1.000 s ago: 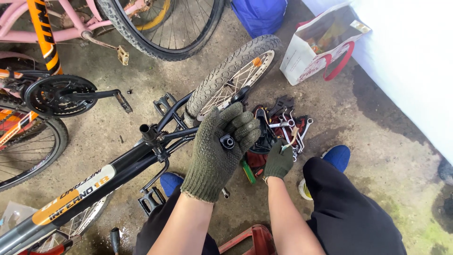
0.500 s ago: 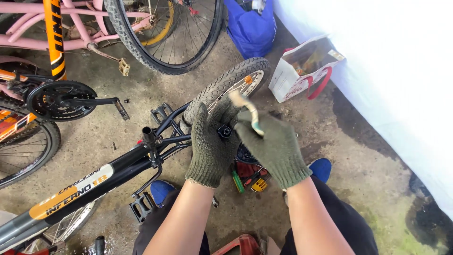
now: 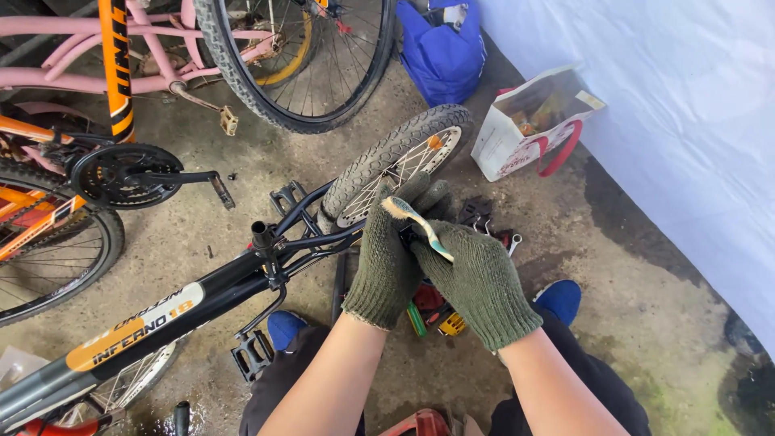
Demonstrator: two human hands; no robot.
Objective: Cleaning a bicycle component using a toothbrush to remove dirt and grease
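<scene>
The left hand (image 3: 387, 258) grips the bicycle (image 3: 202, 299) near its rear wheel (image 3: 387, 165) at 12 o'clock, steadying it; the right hand (image 3: 476, 278) is closed on a toothbrush (image 3: 420, 226).

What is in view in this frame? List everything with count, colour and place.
black bike: 1, black frame, lying across the floor, left of centre
small wheel: 1, grey tyre, behind the hands
toothbrush: 1, pale with teal, in the right hand
tools: several, red, green, yellow, on the floor under the hands
paper bag: 1, white with red handles, by the wall
blue bag: 1, top centre
pink bike: 1, top left
orange bike: 1, left edge
left hand: green glove, against the small wheel
right hand: green glove, fingers closed on the toothbrush
</scene>
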